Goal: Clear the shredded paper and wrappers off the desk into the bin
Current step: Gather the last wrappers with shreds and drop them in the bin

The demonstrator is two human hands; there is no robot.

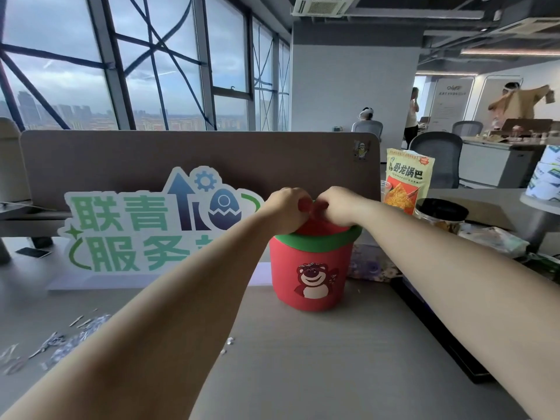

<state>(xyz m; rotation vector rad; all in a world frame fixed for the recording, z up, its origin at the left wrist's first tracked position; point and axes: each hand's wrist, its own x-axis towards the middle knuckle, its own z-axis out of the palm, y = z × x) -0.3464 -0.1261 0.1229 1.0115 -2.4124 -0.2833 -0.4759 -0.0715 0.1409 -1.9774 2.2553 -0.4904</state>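
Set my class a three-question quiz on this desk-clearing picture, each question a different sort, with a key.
1. True or false: the shredded paper lies on the desk left of the red bin.
2. The bin's sticker shows: A a bear, B a cat, C a flower.
3. Fill in: the left hand and the right hand meet over the bin's ___ rim.
Key: 1 true; 2 A; 3 green.

two hands (286,209) (338,207), one red bin (312,256), one snack bag (406,180), one jar (441,213), one sign (145,225).
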